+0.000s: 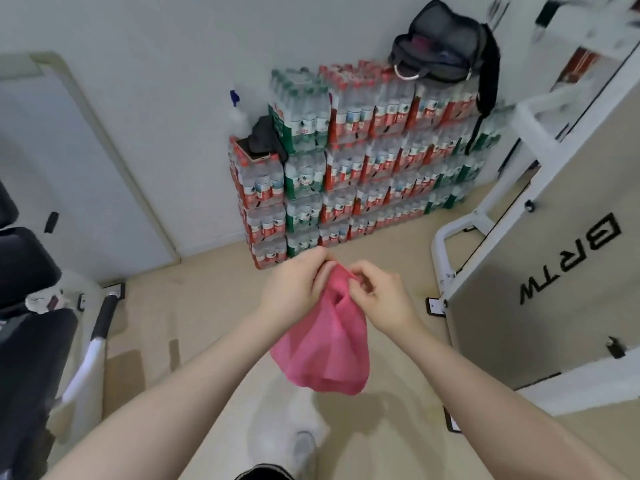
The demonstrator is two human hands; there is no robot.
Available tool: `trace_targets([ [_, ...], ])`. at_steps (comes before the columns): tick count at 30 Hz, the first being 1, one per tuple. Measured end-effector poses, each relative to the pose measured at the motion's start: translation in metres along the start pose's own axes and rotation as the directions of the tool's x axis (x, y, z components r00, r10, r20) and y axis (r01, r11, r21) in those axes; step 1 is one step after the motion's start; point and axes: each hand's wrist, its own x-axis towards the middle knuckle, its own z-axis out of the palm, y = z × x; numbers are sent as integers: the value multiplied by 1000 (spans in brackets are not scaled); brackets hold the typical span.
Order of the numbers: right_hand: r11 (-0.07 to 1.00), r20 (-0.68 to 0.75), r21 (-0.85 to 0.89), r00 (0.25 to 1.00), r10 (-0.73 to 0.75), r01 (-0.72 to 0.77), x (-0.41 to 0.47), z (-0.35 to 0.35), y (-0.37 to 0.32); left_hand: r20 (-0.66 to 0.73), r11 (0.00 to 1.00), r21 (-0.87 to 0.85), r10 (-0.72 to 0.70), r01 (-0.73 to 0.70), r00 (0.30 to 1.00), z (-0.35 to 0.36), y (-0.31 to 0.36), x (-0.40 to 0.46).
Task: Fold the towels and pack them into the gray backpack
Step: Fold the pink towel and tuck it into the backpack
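Observation:
A pink towel point(327, 344) hangs in front of me above the floor, bunched at its top edge. My left hand point(298, 287) and my right hand point(377, 299) both pinch that top edge, close together. The rest of the towel droops loosely below them. The gray backpack point(440, 46) sits unzipped and open on top of the stack of water-bottle packs point(349, 161) against the far wall, with a black strap hanging down its right side.
A phone and a dark cloth point(265, 140) lie on the lower left step of the bottle stack. A beige cabinet marked BRTW point(540, 271) with a white frame stands at the right. A black chair point(27, 306) is at the left. Beige floor lies below.

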Motion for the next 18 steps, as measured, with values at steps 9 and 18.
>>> trace_targets([
  [9,932,-72,-348,994,81,-101,170,-41,71,-40,999,28,-31,32,999,19,-56,173],
  [18,976,117,-217,991,58,-31,356,-141,183,-162,955,134,-242,264,957,63,-113,363],
])
